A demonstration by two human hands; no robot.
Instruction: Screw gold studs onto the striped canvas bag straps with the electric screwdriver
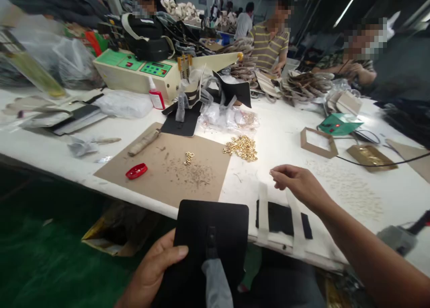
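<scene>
My left hand (157, 261) grips the left edge of a flat black panel (191, 236), thumb on top, at the table's front edge. A strap in a grey plastic wrapping (217, 281) runs down from a small slot-like fitting on the panel. My right hand (297, 182) hovers over the white table with its thumb and fingertips pinched together; whatever is between them is too small to make out. To its left is a pile of gold-coloured metal rings or links (242, 147). A few more gold pieces (189, 158) lie on a brown board (164, 182).
On the board are a red dish (136, 171), a wrapped rod-like tool (144, 142) and dark scraps. A red glue bottle (156, 97) stands by a cream machine (134, 73). Cardboard trays (319, 142) and a green device (340, 124) with a cable sit right. Co-workers are across the table.
</scene>
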